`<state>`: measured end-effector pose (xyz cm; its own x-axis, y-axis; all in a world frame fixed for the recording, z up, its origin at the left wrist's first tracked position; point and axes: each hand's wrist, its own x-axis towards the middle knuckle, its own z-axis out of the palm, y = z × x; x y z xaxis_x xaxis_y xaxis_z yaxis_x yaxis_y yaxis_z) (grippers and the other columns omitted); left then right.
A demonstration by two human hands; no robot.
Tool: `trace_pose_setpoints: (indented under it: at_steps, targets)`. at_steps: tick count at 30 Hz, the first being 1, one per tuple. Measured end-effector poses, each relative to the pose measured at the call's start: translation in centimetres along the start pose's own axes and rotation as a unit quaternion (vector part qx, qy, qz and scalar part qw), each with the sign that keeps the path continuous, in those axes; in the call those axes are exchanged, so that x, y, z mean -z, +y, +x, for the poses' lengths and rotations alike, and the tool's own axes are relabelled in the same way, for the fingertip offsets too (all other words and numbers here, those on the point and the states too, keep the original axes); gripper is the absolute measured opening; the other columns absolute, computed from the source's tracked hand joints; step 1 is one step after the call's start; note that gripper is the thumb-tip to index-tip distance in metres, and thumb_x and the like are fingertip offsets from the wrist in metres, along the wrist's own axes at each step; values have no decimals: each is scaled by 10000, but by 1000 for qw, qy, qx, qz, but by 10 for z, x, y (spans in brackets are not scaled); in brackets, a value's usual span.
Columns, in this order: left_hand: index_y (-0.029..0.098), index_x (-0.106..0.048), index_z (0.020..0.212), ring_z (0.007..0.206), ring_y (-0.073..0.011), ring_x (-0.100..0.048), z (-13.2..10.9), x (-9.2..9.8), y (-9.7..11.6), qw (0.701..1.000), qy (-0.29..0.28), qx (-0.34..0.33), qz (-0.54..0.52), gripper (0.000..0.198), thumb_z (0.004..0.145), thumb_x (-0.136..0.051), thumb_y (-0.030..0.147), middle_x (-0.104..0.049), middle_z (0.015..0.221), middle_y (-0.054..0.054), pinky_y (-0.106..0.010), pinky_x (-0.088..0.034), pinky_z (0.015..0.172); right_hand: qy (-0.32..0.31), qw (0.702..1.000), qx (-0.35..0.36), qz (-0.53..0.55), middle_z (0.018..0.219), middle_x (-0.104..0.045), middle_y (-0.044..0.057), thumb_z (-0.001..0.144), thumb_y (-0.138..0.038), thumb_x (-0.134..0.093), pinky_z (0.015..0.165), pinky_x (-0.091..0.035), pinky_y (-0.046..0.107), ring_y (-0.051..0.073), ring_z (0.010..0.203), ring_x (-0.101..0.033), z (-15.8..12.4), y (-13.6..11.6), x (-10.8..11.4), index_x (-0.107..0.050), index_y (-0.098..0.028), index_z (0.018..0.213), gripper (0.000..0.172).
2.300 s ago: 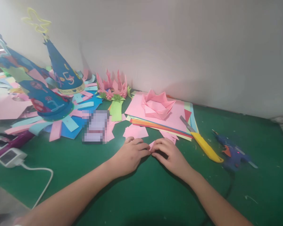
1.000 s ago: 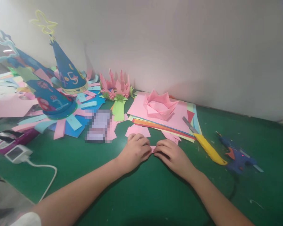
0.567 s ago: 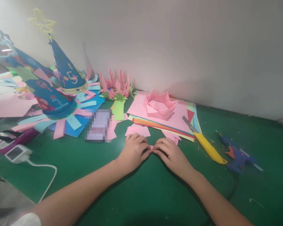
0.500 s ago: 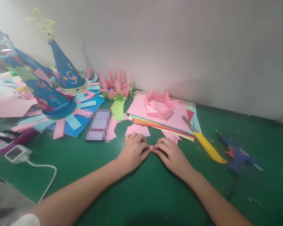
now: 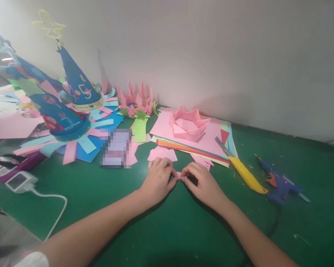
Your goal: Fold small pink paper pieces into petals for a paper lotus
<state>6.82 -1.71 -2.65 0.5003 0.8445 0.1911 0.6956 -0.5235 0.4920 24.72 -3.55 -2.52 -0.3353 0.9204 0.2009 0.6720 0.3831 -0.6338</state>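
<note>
At the far left a white charger (image 5: 19, 181) with its cable lies on the green mat (image 5: 167, 230), and behind it 2 blue paper cones (image 5: 61, 113) stand among pink and blue strips. Further right come pink paper flowers (image 5: 135, 100) by the wall and a green strip (image 5: 140, 129). In the middle the left hand (image 5: 157, 181) rests on the mat, its fingers curled close together and its tips clamped on a small pink paper piece (image 5: 179, 174). The piece lies flat on the mat between both hands and is mostly hidden by them. The right hand (image 5: 203, 183) meets it from the other side, with thumb and forefinger pinched on the same piece. Behind the hands a folded pink lotus (image 5: 187, 122) sits on a stack of coloured paper (image 5: 211, 142). To the right lie a yellow utility knife (image 5: 245, 174), its blade out, and a blue glue gun (image 5: 280, 183) showing a red light. The paper is thin and the grip tiny, so pulling the hands apart could tear it, and uneven pressure could crease it off-line. The right forearm lies near the bare blade and the gun's dark cord, so a careless sweep could cut skin or drag the gun.
</note>
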Motion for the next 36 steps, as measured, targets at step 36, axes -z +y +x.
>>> trace_pose_setpoints:
  at_steps: [36]
  targets:
    - [189, -621, 819, 926, -202, -441, 0, 0, 0, 1000, -1, -12, 9, 89, 865, -563, 238, -550, 979, -28, -357, -313, 777, 5, 1000, -7, 2, 733, -545, 9, 776, -71, -500, 659, -409, 303, 167, 721, -515, 3, -3, -2, -531, -198, 759, 132]
